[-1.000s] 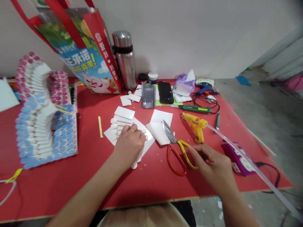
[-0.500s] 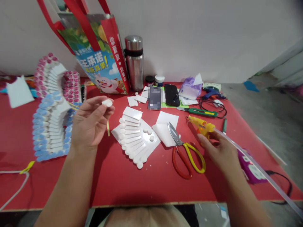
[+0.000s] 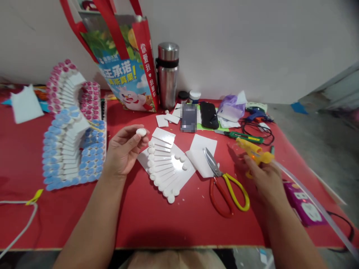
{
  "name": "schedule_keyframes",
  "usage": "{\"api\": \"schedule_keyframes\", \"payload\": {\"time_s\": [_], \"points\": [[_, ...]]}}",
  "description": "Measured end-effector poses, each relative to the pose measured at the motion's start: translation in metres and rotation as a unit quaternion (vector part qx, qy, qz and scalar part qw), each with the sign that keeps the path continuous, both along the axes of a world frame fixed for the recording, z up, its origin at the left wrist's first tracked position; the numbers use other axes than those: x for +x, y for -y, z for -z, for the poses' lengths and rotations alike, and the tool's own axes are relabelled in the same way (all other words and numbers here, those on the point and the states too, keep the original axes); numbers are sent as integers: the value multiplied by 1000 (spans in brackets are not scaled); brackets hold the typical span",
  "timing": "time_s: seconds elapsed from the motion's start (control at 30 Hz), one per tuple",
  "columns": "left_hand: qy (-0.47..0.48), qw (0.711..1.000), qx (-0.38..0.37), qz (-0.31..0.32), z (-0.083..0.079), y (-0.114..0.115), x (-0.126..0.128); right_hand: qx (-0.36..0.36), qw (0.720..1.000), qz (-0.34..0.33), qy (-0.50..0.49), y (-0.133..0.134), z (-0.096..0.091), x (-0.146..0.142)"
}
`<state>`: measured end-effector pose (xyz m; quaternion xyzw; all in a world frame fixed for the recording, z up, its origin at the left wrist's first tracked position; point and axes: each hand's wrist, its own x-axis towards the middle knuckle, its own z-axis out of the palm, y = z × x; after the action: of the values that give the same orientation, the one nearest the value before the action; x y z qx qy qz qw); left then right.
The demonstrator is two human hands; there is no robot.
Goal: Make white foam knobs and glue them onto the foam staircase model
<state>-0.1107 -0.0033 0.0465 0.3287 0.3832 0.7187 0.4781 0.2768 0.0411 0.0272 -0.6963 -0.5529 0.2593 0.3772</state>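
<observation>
Between the thumb and fingers of my left hand (image 3: 122, 151) is a small white disc (image 3: 141, 132). My right hand (image 3: 266, 177) grips a yellow hot glue gun (image 3: 254, 151), its nozzle pointing left and a long clear glue stick (image 3: 305, 190) trailing from its back. In front of my left hand, white rectangular strips (image 3: 162, 164) are fanned out on a white sheet (image 3: 183, 173), with white discs along their outer ends. A few loose discs (image 3: 179, 159) lie on that sheet. Scissors (image 3: 221, 175) with one red and one yellow handle rest open between my hands.
On the left stand fan-shaped pieces covered in blue discs (image 3: 92, 160) and pink discs (image 3: 91, 97). Behind are a shopping bag (image 3: 126, 71), a steel flask (image 3: 168, 78) and phones (image 3: 209, 115). A green utility knife (image 3: 244, 137) and a purple box (image 3: 304, 205) lie to the right.
My right hand has lifted the glue gun off the table, turning it slightly. My left hand, holding the disc, appears closer to the fanned strips. The whole view has shifted a little.
</observation>
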Motion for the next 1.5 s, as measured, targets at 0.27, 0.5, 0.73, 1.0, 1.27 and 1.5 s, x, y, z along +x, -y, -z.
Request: {"api": "schedule_keyframes", "payload": {"time_s": [0.27,0.5,0.73,1.0,1.27,1.5], "points": [[-19,991,-21,134,-13,15,49,-43,953,-3,-300,10,-32,-27],[81,981,-101,146,-16,12,72,-38,956,-101,-272,28,-49,-38],[176,940,-185,225,-10,25,111,-73,941,-169,-284,41,-54,-41],[220,931,-224,187,-1,21,112,-67,965,-200,-158,54,-63,-43],[209,935,-224,177,2,20,116,-80,961,-249,-93,61,-63,-42],[139,897,-264,325,0,58,150,-89,973,-151,-151,65,-57,-24]]}}
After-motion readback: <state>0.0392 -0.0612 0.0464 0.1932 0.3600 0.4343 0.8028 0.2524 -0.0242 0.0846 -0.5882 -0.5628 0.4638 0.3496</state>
